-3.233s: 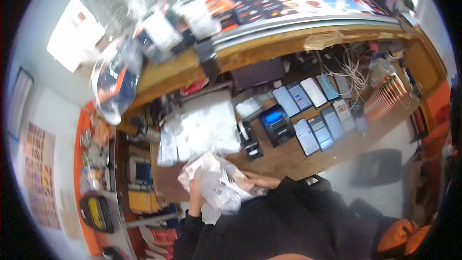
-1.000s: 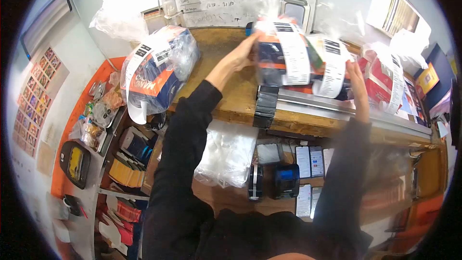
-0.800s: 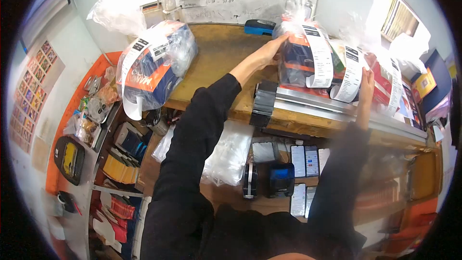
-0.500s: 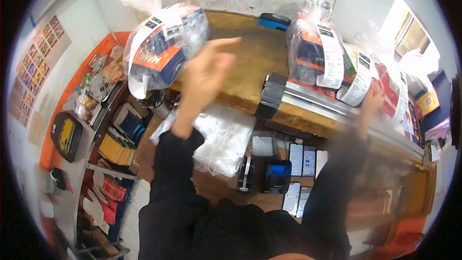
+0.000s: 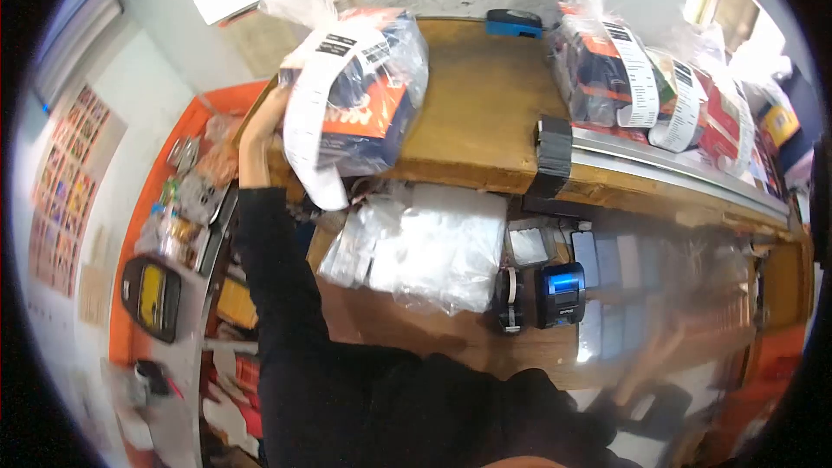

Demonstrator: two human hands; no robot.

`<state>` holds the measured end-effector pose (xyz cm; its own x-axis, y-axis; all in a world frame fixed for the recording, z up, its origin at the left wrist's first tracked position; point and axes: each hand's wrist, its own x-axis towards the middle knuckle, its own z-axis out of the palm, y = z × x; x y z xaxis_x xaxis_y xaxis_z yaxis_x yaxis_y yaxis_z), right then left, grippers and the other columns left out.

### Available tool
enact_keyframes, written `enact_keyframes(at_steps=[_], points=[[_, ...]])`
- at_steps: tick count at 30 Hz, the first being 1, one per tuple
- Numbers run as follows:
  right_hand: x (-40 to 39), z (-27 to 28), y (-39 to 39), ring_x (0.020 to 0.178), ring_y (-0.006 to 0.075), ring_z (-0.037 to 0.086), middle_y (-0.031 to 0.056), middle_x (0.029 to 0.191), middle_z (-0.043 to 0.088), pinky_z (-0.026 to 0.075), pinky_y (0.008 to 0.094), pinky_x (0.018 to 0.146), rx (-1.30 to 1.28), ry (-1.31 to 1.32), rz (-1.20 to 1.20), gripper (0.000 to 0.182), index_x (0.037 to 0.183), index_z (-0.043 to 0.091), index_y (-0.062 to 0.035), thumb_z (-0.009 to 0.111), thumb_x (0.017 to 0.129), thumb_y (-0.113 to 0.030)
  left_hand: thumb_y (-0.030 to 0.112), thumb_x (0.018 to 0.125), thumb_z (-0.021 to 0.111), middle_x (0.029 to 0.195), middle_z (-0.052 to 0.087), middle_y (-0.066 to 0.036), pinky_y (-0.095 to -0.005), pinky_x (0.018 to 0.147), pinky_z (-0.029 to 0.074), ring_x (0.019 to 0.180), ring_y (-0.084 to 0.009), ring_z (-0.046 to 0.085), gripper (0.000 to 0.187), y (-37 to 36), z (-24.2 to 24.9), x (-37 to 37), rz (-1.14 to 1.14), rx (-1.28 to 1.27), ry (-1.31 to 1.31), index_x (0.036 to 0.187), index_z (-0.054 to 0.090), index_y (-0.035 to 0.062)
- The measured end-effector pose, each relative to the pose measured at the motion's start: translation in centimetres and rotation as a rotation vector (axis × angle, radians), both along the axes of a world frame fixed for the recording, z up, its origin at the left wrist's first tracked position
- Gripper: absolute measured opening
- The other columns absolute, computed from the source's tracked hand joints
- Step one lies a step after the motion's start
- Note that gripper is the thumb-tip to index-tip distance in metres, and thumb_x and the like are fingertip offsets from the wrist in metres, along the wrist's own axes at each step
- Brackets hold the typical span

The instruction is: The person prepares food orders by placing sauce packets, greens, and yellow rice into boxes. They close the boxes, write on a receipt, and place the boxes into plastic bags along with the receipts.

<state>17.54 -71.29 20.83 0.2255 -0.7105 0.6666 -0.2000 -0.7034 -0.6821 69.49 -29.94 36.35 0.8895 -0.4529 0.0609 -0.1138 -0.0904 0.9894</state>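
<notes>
Two hands belong to the person, but only one shows plainly. The left hand (image 5: 260,126) reaches up to the upper wooden worktop (image 5: 472,95) and lies against the left side of a bagged parcel (image 5: 355,100); whether its fingers grasp the plastic or only press on it cannot be told, since the parcel hides them. The parcel is a clear plastic bag around blue and orange boxes, standing at the front left edge of the worktop, with a long white receipt (image 5: 305,134) hanging down over its front past the edge. The right hand (image 5: 654,364) is a blur low at the right, over the lower worktop (image 5: 451,342), and its state cannot be told.

Well apart on the right of the upper worktop stand more bagged parcels (image 5: 646,78), each with a white receipt. A blue stapler-like thing (image 5: 513,22) lies at the back edge near the wall. On the lower worktop lies a heap of clear plastic bags (image 5: 433,247), and just beside it stand a tape dispenser (image 5: 510,299) and a small blue-topped printer (image 5: 559,293).
</notes>
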Motion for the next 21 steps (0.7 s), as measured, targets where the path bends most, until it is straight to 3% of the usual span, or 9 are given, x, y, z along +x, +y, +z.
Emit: enact_keyframes(at_steps=[2, 4, 8, 10, 13, 14, 15, 17, 21], points=[[-2.7, -3.4, 2.7, 0.105, 0.0193, 0.044, 0.0098, 0.115, 0.046, 0.036, 0.0315, 0.087, 0.223, 0.038, -0.187, 0.033, 0.114, 0.046, -0.0006, 0.053, 0.083, -0.009, 0.032, 0.083, 0.057, 0.101, 0.057, -0.004, -0.0225, 0.074, 0.043, 0.087, -0.0088, 0.053, 0.046, -2.7, -0.4, -1.3, -0.067, 0.138, -0.329, 0.114, 0.049, -0.0003], [-4.0, -6.2, 5.2, 0.103, 0.0192, 0.046, 0.0094, 0.114, 0.047, 0.038, 0.0302, 0.085, 0.407, -0.106, -0.148, 0.034, 0.115, 0.046, -0.0012, 0.054, 0.082, -0.01, 0.027, 0.079, 0.063, 0.102, 0.057, -0.004, -0.0251, 0.081, 0.04, 0.09, -0.0105, 0.052, 0.046, -5.7, -1.3, -0.2, -0.182, 0.143, -0.318, 0.113, 0.049, -0.0009], [0.9, -3.5, 11.5, 0.105, 0.0217, 0.046, 0.0105, 0.113, 0.048, 0.038, 0.0325, 0.087, 0.394, 0.324, -0.285, 0.037, 0.115, 0.045, -0.0007, 0.054, 0.08, -0.008, 0.026, 0.08, 0.062, 0.103, 0.057, -0.005, -0.0258, 0.081, 0.041, 0.09, -0.0109, 0.052, 0.047, -14.1, -1.3, -1.8, -0.363, 0.033, -0.186, 0.115, 0.047, -0.0008], [2.5, -4.3, 13.1, 0.104, 0.0215, 0.046, 0.0107, 0.11, 0.049, 0.038, 0.0324, 0.084, 0.333, 0.146, -0.076, 0.04, 0.113, 0.046, -0.001, 0.058, 0.077, -0.013, 0.026, 0.083, 0.058, 0.106, 0.055, -0.006, -0.0264, 0.082, 0.041, 0.091, -0.0119, 0.053, 0.045, -18.6, -2.7, -0.9, -0.409, -0.131, -0.243, 0.117, 0.046, -0.0004], [2.6, -2.8, 16.1, 0.101, 0.0235, 0.047, 0.0114, 0.107, 0.049, 0.039, 0.0319, 0.081, 0.381, 0.106, -0.063, 0.041, 0.11, 0.048, -0.0017, 0.059, 0.075, -0.018, 0.025, 0.087, 0.051, 0.102, 0.054, -0.006, -0.0288, 0.077, 0.044, 0.09, -0.0151, 0.052, 0.039, -19.8, -2.5, -2.9, -0.451, -0.256, -0.135, 0.117, 0.044, 0.0008], [1.8, -2.5, 17.2, 0.099, 0.0237, 0.048, 0.0115, 0.105, 0.049, 0.039, 0.0318, 0.079, 0.418, 0.143, -0.09, 0.04, 0.111, 0.048, -0.0021, 0.059, 0.075, -0.018, 0.026, 0.087, 0.05, 0.101, 0.052, -0.006, -0.0303, 0.082, 0.041, 0.092, -0.0162, 0.05, 0.037, -18.9, -1.2, -6.7, -0.323, -0.238, -0.113, 0.114, 0.046, 0.0002], [0.6, -2.7, 18.0, 0.098, 0.0233, 0.048, 0.0112, 0.104, 0.049, 0.04, 0.0319, 0.079, 0.453, 0.144, -0.119, 0.04, 0.111, 0.048, -0.0027, 0.059, 0.075, -0.018, 0.03, 0.088, 0.047, 0.115, 0.045, -0.007, -0.0302, 0.092, 0.032, 0.107, -0.0164, 0.041, 0.045, -17.7, -1.6, -7.2, -0.487, -0.238, -0.09, 0.123, 0.04, 0.0022], [-1.9, -3.5, 19.9, 0.092, 0.0207, 0.05, 0.0101, 0.102, 0.05, 0.041, 0.0305, 0.075, 0.531, 0.131, -0.199, 0.039, 0.112, 0.047, -0.0042, 0.059, 0.075, -0.015, 0.028, 0.087, 0.05, 0.117, 0.046, -0.017, -0.0337, 0.094, 0.033, 0.107, -0.0251, 0.046, 0.046, -17.4, -2.4, -5.0, -0.128, 0.105, -0.733, 0.119, 0.041, -0.0035], [-7.2, -5.4, 21.9, 0.082, 0.0167, 0.052, 0.0078, 0.097, 0.051, 0.042, 0.0266, 0.068, 0.612, 0.115, -0.394, 0.039, 0.111, 0.048, -0.0059, 0.06, 0.075, -0.011, 0.019, 0.091, 0.043, 0.127, 0.039, -0.02, -0.0406, 0.1, 0.033, 0.119, -0.0292, 0.038, 0.039, -15.4, -3.1, -7.3, 0.071, -0.052, -1.2, 0.125, 0.037, 0.0]])
